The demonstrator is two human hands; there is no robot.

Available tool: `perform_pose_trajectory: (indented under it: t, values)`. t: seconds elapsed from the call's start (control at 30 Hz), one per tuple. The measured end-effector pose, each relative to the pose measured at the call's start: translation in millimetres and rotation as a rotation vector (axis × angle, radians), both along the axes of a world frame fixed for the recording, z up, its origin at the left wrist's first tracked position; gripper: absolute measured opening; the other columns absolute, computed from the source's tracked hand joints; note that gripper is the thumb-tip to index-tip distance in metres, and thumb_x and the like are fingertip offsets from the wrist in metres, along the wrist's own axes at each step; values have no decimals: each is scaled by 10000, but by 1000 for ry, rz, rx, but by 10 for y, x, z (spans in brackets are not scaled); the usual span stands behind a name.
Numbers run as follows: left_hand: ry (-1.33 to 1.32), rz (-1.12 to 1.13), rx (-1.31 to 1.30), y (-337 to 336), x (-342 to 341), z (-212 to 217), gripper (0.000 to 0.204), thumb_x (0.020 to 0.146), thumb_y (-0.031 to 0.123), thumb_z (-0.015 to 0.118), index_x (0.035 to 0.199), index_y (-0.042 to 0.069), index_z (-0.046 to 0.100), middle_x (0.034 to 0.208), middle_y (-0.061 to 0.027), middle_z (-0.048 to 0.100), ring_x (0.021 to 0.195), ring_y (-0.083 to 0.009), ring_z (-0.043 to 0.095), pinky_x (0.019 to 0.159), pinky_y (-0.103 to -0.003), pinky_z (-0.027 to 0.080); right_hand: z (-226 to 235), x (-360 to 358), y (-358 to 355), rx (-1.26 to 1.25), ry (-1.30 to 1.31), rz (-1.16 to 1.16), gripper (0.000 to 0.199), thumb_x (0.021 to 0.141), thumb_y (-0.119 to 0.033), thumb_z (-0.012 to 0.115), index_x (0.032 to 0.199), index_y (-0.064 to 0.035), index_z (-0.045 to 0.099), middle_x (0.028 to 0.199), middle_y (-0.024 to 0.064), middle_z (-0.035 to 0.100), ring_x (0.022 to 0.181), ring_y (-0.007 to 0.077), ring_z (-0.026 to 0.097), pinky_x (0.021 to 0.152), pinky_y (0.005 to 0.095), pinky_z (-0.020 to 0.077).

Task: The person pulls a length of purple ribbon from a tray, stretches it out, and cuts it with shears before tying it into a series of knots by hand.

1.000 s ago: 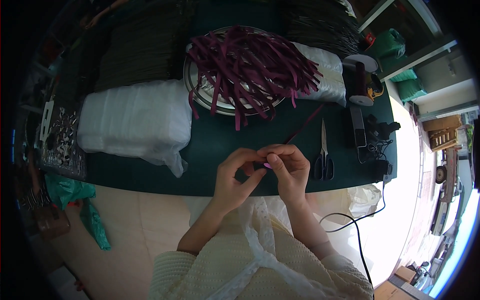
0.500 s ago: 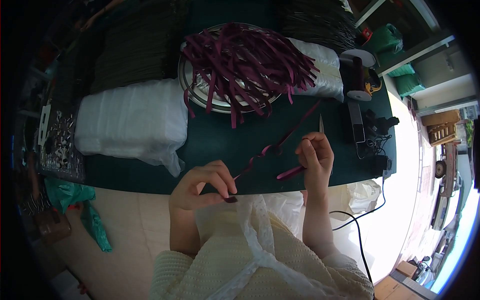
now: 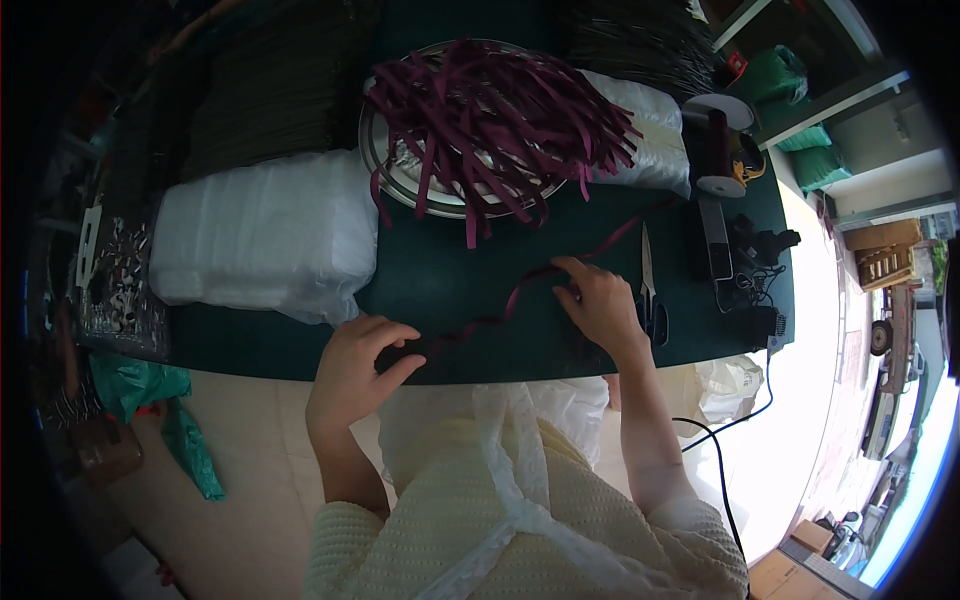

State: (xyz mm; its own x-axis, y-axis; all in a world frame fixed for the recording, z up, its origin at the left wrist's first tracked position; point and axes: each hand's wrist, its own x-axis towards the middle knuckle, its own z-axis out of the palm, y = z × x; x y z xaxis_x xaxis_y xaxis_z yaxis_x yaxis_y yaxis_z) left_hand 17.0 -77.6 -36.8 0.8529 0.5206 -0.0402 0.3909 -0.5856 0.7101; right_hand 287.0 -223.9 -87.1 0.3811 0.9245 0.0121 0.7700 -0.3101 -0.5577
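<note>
While sunlight floods rightward, ribbon [image 3: 520, 290] crosses the green table [image 3: 440, 280].

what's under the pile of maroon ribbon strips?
The pile of maroon ribbon strips lies in a round metal tray; only its near rim shows. The tray floor and anything else in it are covered by the strips.

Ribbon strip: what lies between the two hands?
Head view: only the maroon strip spans the dark green table from left hand to right hand; otherwise bare.
</note>
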Motion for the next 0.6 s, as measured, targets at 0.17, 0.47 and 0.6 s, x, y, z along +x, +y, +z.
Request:
perform_pose_trajectory:
  t: [0.17, 0.47, 0.6]
  values:
    - [-270, -31, -59, -192, 743, -522, 349, 792, 180, 642, 1095, 39, 539, 951, -118, 591, 874, -272, 564, 795, -362, 439, -64, 106, 53, 69, -61, 63, 137, 756, -96, 618, 891, -77, 609, 723, 110, 620, 646, 277, 623, 586, 356, 493]
    - [-262, -25, -364, -391, 1302, -594, 155, 849, 117, 588, 953, 24, 656, 698, -74, 609, 627, -163, 544, 624, -277, 410, 375, 159, -91, 80, 163, 77, 98, 754, -73, 618, 848, -48, 606, 676, 115, 619, 585, 260, 607, 542, 318, 465]
    - [-202, -75, -41, -285, 1045, -500, 123, 823, 129, 594, 879, 54, 674, 678, -62, 623, 656, -210, 529, 716, -333, 377, 393, 314, -155, 101, 158, 21, 95, 749, -55, 622, 841, -41, 600, 653, 104, 607, 555, 233, 593, 531, 297, 457]
